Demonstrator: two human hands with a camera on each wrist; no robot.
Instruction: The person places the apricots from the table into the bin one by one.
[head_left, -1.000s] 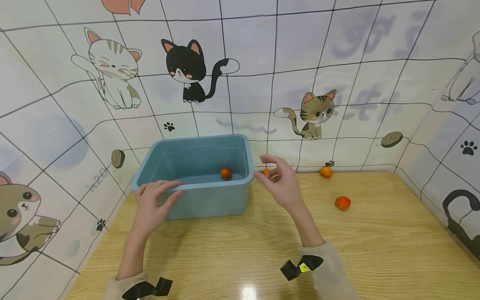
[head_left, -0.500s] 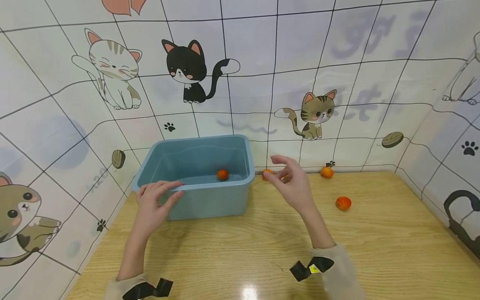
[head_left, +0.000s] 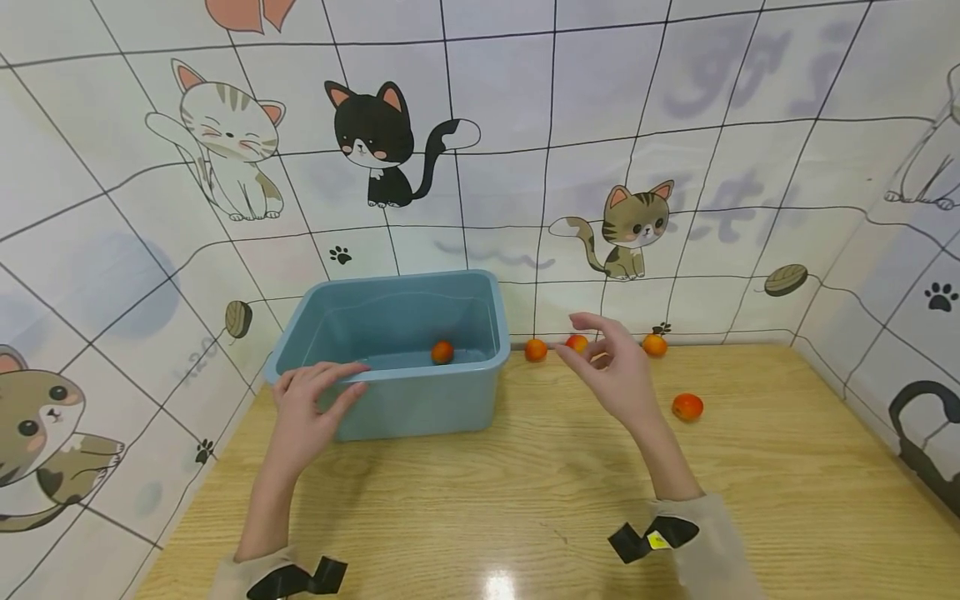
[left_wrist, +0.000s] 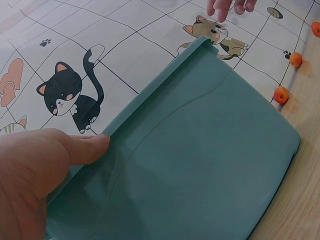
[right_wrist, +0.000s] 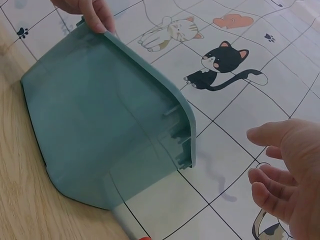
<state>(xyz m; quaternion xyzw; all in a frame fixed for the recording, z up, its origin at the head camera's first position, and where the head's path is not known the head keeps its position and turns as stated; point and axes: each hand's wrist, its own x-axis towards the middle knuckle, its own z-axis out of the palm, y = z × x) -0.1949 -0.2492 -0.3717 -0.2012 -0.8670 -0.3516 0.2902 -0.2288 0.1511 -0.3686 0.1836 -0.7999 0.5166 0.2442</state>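
Note:
My left hand (head_left: 303, 408) grips the near rim of a blue-green plastic bin (head_left: 420, 404), its thumb on the outer wall and its fingers over the edge, as the left wrist view also shows. Inside the bin lies one small round orange-red fruit (head_left: 442, 352). To the right of the bin, my right hand (head_left: 618, 375) hovers with thumb and fingers loosely bent and apart, holding nothing. Nearest to it in the head view is a red-orange fruit (head_left: 576, 342), partly behind the fingers. Another orange fruit (head_left: 536, 350) sits between that one and the bin.
An orange fruit (head_left: 655, 345) lies by the back wall, and a redder one (head_left: 687, 407) lies farther forward on the wooden table (head_left: 480, 500). A cat-printed sheet (head_left: 510, 192) covers the walls behind and at both sides.
My right hand has moved rightward, away from the bin, uncovering the fruits by the wall. The fruit inside the bin has rolled slightly left. My left hand stays on the rim.

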